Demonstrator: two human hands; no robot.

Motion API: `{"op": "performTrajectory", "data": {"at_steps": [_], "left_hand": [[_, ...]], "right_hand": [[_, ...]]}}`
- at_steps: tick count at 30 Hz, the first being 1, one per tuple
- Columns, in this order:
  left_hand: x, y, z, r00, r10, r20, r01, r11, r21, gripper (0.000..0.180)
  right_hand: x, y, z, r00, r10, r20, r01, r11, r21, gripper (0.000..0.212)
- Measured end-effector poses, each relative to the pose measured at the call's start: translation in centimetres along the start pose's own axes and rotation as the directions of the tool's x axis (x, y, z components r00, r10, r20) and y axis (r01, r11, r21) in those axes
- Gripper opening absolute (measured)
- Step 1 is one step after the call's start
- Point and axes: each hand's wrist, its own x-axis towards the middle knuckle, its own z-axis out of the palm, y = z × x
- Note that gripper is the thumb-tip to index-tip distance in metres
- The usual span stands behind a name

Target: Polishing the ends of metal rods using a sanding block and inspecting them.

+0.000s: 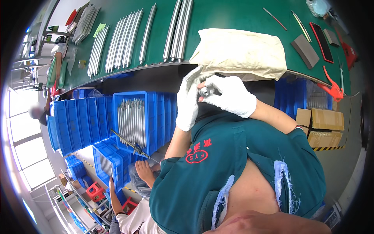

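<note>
A shiny metal rod (204, 92) is seen nearly end-on between my hands, in front of the green table's near edge. My right hand (231, 95), in a white glove with bare fingertips, pinches it close to its end between thumb and fingers. On the other side, my left hand (188, 99), also white-gloved, is closed about the rod with its fingers pointing toward the table. The rod's far part is hidden below the hands. Just beyond them, a cream cloth (241, 52) covers a block-like shape at the table's edge.
Metal rods (124, 41) lie in groups across the green table (218, 13). At right are a grey block (305, 51), a red-edged phone (321, 42) and a red air gun (333, 86). Blue crates (159, 117) with rods stand left; cardboard boxes (325, 128) right. A co-worker's hand (145, 171) is near.
</note>
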Motion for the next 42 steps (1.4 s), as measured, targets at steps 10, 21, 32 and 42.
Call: {"op": "performTrajectory", "data": {"at_steps": [10,21,32,42], "left_hand": [[2.7,1.5,-1.6,0.861,-0.104,0.498,0.051,0.992,0.119,0.07],[0.5,0.7,1.2,0.924,0.38,0.048,-0.324,0.708,0.627,0.031],[-0.5,0.1,1.9,0.922,0.381,-0.064,-0.292,0.795,0.531,0.03],[-1.3,2.7,2.7,0.956,0.292,0.014,-0.259,0.822,0.508,0.027]], "right_hand": [[0.8,-0.3,-2.4,0.973,-0.176,0.149,0.2,0.966,-0.167,0.03],[3.8,7.0,-19.6,0.968,-0.168,-0.185,-0.149,0.207,-0.967,0.029],[6.5,11.8,-23.0,0.934,0.195,-0.298,-0.317,0.076,-0.945,0.018],[-2.3,-2.5,-7.5,0.975,-0.106,0.195,0.154,0.956,-0.251,0.038]]}}
